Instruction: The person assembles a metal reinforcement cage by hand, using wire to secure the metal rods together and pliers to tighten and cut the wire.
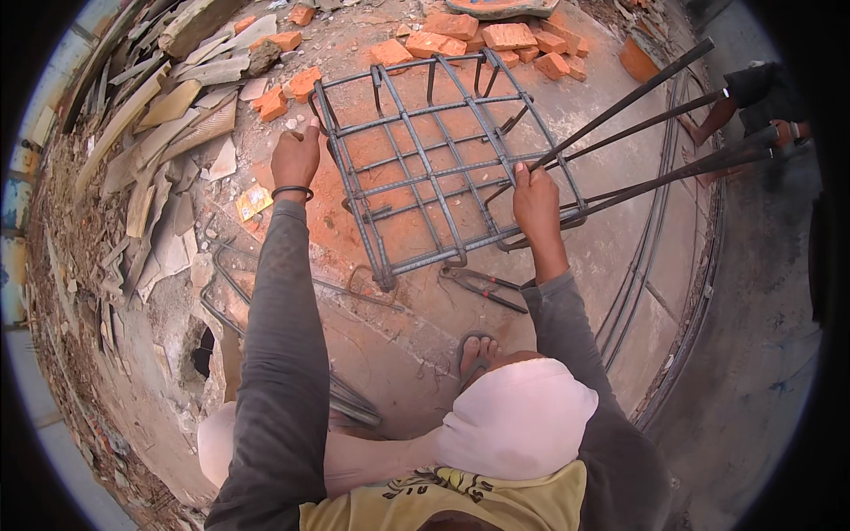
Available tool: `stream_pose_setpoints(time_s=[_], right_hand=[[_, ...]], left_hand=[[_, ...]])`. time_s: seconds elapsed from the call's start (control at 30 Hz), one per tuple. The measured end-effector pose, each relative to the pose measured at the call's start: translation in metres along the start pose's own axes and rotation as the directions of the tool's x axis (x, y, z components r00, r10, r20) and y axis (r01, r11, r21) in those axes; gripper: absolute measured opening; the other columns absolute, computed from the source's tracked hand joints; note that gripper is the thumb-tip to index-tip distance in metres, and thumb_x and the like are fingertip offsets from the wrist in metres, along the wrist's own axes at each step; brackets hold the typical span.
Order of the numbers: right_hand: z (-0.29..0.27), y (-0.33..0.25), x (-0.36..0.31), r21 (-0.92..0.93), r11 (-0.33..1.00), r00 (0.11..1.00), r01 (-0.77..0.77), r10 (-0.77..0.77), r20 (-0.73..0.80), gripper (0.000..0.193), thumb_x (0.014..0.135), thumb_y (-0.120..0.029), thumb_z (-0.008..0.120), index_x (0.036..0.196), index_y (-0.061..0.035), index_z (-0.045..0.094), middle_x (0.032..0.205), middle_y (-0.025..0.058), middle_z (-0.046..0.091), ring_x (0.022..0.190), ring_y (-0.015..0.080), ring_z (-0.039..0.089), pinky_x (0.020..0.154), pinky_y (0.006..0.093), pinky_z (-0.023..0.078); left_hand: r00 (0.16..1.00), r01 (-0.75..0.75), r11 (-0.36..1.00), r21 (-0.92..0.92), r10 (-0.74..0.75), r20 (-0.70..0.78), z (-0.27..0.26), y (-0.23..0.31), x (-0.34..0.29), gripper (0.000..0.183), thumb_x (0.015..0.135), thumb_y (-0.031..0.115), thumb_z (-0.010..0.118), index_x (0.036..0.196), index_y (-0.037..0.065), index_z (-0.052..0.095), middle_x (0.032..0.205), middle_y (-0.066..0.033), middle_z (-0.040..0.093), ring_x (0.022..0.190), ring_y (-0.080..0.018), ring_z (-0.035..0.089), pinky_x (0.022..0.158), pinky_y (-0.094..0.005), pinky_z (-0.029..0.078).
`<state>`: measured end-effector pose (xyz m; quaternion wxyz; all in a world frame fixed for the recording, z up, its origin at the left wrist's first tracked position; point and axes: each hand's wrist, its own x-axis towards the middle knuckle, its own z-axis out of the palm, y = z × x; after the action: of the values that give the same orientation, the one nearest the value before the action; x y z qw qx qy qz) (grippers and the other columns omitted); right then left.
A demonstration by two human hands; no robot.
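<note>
A steel rebar cage [433,178], a two-layered grid of ribbed bars, lies in front of me. My left hand [296,161] is closed at the cage's left edge, its fingertips against the outer bar; part of the grip is hidden. At the right side, the fingers of my right hand [537,203] are wrapped round a bar of the cage, thumb on top. Long rebar rods [624,97] run out from the cage to the far right. On the floor below the cage lie pincers [482,288] with dark handles, their jaws apart.
Another person's hand [783,133] is by the rod ends at right. Broken orange bricks [509,37] lie behind the cage. Rubble and broken sheets [168,133] cover the left. Bent rods [232,279] lie near my left arm, and long thin bars [639,257] along the right.
</note>
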<state>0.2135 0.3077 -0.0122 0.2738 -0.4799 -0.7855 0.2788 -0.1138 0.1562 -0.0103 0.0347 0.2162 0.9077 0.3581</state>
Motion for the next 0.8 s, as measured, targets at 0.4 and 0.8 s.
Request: stream_pose_setpoints(time_s=[0.4,0.8], right_hand=[[0.01,0.02,0.027,0.392,0.903,0.981,-0.175,0.191,-0.003,0.028,0.095,-0.016,0.052,0.093,0.0073,0.068,0.081,0.0197,0.068,0.075,0.0299,0.066,0.07,0.0389,0.049],[0.019,-0.001,0.069,0.379,0.913,0.984,-0.152,0.104,0.144,0.03,0.094,-0.018,0.052,0.093,0.0069,0.068,0.084,0.0177,0.067,0.081,0.0268,0.064,0.077,0.0377,0.047]], left_hand=[[0.958,0.171,0.678,-0.715,0.056,0.282,0.056,0.005,0.0,0.041,0.093,0.037,0.06,0.078,-0.001,0.062,0.072,-0.0056,0.061,0.065,-0.0123,0.058,0.064,-0.027,0.046],[0.975,0.148,0.66,-0.736,-0.223,-0.005,0.033,-0.005,-0.081,0.038,0.094,0.031,0.058,0.07,0.002,0.058,0.058,-0.0016,0.05,0.054,-0.0104,0.044,0.051,-0.0274,0.033]])
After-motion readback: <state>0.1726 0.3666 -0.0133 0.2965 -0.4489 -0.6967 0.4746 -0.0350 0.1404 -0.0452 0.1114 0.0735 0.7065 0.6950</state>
